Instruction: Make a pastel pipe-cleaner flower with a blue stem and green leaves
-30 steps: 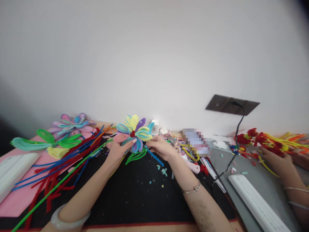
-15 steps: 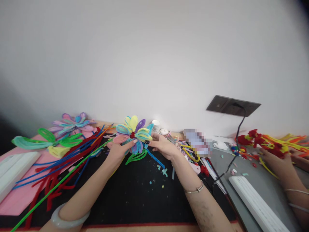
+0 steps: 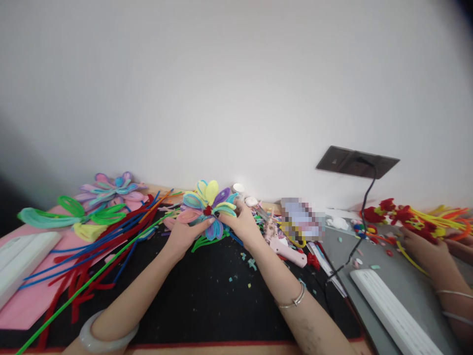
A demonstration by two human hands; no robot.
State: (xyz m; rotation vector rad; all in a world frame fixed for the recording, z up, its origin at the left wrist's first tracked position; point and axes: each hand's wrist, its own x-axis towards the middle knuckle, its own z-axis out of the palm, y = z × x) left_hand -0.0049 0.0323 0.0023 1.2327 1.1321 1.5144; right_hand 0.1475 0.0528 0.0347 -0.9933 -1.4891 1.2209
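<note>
Both forearms reach forward over the black mat [image 3: 207, 301], converging at the flower [image 3: 208, 211]. The left hand [image 3: 183, 237] pinches its lower left, thumb pointing toward the middle; the right hand [image 3: 242, 226] grips its right side, thumb near the centre. Held above the mat's far part, the flower faces the viewer, its fuzzy looped petals yellow, blue, pink and purple around a red centre.

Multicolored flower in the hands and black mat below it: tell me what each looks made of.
Multicolored flower: probably fuzzy pipe cleaners, matte, since its petals look like soft-edged looped strands. Black mat: perhaps fabric or rubber, judging by its dull surface.
</note>
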